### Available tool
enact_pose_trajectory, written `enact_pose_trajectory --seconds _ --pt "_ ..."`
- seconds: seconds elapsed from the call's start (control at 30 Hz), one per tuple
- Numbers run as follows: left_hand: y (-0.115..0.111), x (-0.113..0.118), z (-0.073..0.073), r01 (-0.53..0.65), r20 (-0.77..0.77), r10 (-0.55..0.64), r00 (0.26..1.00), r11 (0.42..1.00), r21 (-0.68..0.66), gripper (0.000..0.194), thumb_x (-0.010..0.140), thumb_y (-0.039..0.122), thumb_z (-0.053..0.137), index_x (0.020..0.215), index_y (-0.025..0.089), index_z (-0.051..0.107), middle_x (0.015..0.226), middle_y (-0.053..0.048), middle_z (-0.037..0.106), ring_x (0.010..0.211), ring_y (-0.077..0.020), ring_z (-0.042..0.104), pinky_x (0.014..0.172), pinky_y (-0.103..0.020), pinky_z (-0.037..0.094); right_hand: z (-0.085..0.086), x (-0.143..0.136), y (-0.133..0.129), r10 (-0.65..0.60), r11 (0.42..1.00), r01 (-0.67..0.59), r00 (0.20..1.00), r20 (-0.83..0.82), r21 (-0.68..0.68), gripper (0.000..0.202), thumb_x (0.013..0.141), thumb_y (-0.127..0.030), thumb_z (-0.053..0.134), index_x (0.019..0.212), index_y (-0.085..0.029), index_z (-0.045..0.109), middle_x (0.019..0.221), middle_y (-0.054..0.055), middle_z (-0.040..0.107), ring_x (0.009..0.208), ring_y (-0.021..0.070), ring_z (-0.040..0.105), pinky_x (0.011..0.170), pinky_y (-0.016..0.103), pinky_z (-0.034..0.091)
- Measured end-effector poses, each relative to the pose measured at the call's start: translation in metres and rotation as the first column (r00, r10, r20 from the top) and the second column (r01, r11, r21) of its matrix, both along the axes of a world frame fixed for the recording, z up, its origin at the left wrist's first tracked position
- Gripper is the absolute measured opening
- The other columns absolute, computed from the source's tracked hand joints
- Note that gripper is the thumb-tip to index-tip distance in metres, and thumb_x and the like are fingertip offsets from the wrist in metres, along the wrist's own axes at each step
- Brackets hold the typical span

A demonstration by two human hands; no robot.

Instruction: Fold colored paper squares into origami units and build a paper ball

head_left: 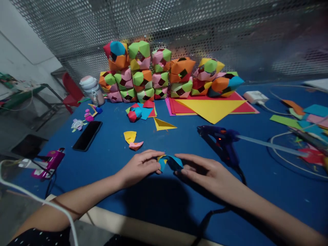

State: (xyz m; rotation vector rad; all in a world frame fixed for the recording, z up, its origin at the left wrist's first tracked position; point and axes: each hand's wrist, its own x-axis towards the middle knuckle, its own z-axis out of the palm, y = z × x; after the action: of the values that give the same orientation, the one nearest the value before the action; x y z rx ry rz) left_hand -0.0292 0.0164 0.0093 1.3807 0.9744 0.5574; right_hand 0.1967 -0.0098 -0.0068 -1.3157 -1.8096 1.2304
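Observation:
Between my two hands, just above the blue table, is a small folded paper piece (174,162), mostly blue with some yellow at its left end. My left hand (145,164) pinches the yellow and blue left end between thumb and fingers. At the other end, my right hand (202,169) has its thumb and fingers closed on the blue part. Beyond the hands lie a yellow folded paper (130,136) and a pink one (136,146). Farther back is a yellow paper triangle (164,125).
A glue gun (224,138) with its orange light lit lies right of the hands, its cord trailing forward. Stacked paper shapes (142,80) line the back. A phone (87,136) and power strip (48,165) are left; paper scraps (315,118) and a white cable are right.

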Motion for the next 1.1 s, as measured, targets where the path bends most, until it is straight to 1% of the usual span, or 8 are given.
enact_pose_trajectory --seconds 0.17,0.3,0.4,0.57,0.7,0.8,1.0,1.1 --pt "-0.004 -0.007 0.011 0.051 -0.158 -0.028 0.987 0.988 0.147 0.054 0.079 0.041 0.058 0.127 0.020 0.048 0.099 -0.007 0.063 0.085 -0.0185 0.059 0.075 -0.032 0.047 -0.010 0.000 0.002 -0.065 0.948 -0.037 0.950 -0.304 -0.316 0.056 0.076 -0.047 0.062 0.122 -0.015 0.055 0.087 0.010 0.071 0.079 0.0203 0.067 0.076 0.034 0.054" --pt "0.002 -0.021 0.021 -0.069 -0.074 0.094 0.993 0.956 0.285 0.044 0.084 0.041 0.052 0.121 0.018 0.052 0.109 -0.011 0.061 0.090 -0.0204 0.061 0.075 -0.032 0.049 -0.017 -0.003 0.004 -0.189 0.910 -0.021 0.867 -0.460 -0.413 0.051 0.073 -0.040 0.069 0.117 -0.017 0.058 0.097 0.011 0.069 0.084 0.0238 0.068 0.076 0.038 0.056" --pt "0.008 -0.029 0.023 -0.138 -0.017 0.149 0.989 0.949 0.283 0.038 0.085 0.037 0.051 0.117 0.017 0.053 0.112 -0.012 0.059 0.097 -0.0219 0.060 0.078 -0.034 0.050 -0.018 -0.006 0.005 -0.249 0.887 -0.013 0.828 -0.502 -0.462 0.047 0.072 -0.036 0.071 0.114 -0.017 0.059 0.095 0.010 0.069 0.082 0.0233 0.069 0.073 0.037 0.057" --pt "0.012 -0.027 0.017 -0.056 -0.024 0.061 0.998 0.983 0.172 0.051 0.079 0.031 0.061 0.126 0.019 0.047 0.109 -0.013 0.059 0.100 -0.0222 0.058 0.077 -0.034 0.050 -0.016 -0.008 0.004 -0.303 0.857 -0.044 0.763 -0.571 -0.513 0.042 0.073 -0.031 0.071 0.112 -0.018 0.061 0.088 0.007 0.069 0.080 0.0216 0.069 0.070 0.033 0.057" --pt "0.006 -0.019 0.010 0.033 -0.019 -0.032 0.999 0.998 0.058 0.049 0.085 0.033 0.053 0.130 0.017 0.045 0.087 -0.007 0.066 0.078 -0.0162 0.064 0.081 -0.036 0.048 -0.014 -0.010 0.001 -0.286 0.852 -0.086 0.749 -0.597 -0.516 0.041 0.075 -0.030 0.069 0.113 -0.018 0.060 0.088 0.007 0.070 0.080 0.0199 0.069 0.070 0.032 0.057" --pt "0.002 -0.014 0.007 0.045 -0.050 -0.042 0.998 0.998 0.043 0.044 0.086 0.034 0.051 0.128 0.019 0.049 0.081 -0.004 0.067 0.077 -0.0155 0.065 0.083 -0.037 0.048 -0.012 -0.011 -0.001 -0.236 0.879 -0.079 0.785 -0.573 -0.470 0.043 0.075 -0.033 0.068 0.115 -0.019 0.059 0.092 0.008 0.070 0.081 0.0198 0.069 0.072 0.033 0.057" --pt "-0.002 -0.010 0.008 0.034 -0.092 -0.018 0.996 0.983 0.180 0.037 0.083 0.029 0.055 0.118 0.021 0.058 0.114 -0.008 0.063 0.095 -0.0176 0.060 0.083 -0.034 0.049 -0.007 -0.009 -0.005 -0.097 0.959 -0.013 0.922 -0.375 -0.282 0.048 0.078 -0.040 0.063 0.120 -0.018 0.057 0.086 0.007 0.072 0.079 0.0190 0.068 0.079 0.038 0.055" --pt "-0.003 -0.009 0.010 0.077 -0.151 -0.034 0.988 0.955 0.287 0.037 0.082 0.028 0.054 0.118 0.021 0.058 0.116 -0.008 0.062 0.095 -0.0183 0.060 0.080 -0.033 0.049 -0.006 -0.008 -0.005 -0.080 0.971 -0.004 0.937 -0.339 -0.240 0.046 0.078 -0.040 0.062 0.118 -0.018 0.058 0.083 0.006 0.072 0.076 0.0182 0.068 0.079 0.038 0.054"
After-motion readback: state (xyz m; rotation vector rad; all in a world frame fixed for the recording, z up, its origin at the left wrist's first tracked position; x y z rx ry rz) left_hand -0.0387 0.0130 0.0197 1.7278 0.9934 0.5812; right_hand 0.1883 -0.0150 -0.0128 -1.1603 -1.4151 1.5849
